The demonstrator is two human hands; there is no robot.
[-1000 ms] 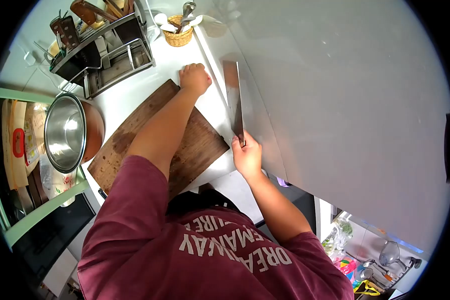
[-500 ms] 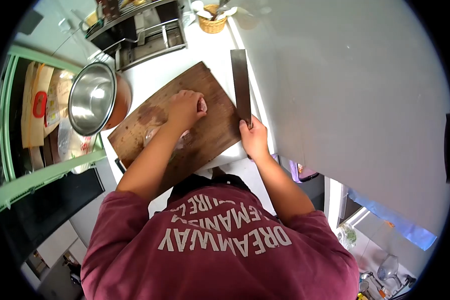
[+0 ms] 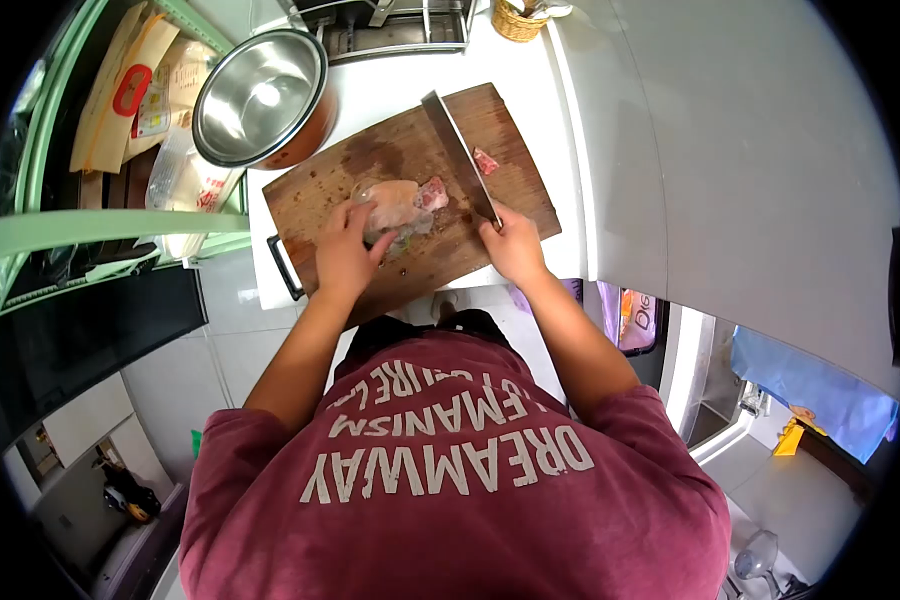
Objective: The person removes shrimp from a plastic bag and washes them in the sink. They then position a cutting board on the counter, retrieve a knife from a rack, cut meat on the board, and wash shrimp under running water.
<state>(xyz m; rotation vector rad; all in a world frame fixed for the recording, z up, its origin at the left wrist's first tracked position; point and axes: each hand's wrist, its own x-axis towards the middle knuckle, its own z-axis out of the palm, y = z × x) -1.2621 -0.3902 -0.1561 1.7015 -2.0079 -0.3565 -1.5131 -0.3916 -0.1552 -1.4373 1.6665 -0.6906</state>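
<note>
The meat (image 3: 390, 198) is laid on the board (image 3: 425, 272), left of its middle, with its raw red end turned toward the board's right edge. Its near left end is touched by the left hand (image 3: 346, 250), whose fingers are spread and thumb held apart; how firmly it is pressed cannot be told. The cleaver (image 3: 459, 155) is grasped by the right hand (image 3: 515, 245), fingers wrapped about the handle near the board's right edge. Its blade is pointed toward the far edge, between the meat and a small red piece (image 3: 485, 161); whether the board is touched by it cannot be told.

Only that one piece is seen lying apart, so little appears to have been cut; the bulk is left in one mass. The pot (image 3: 313, 130) is set on the worktop (image 3: 542, 110), beyond the board's far left corner.
</note>
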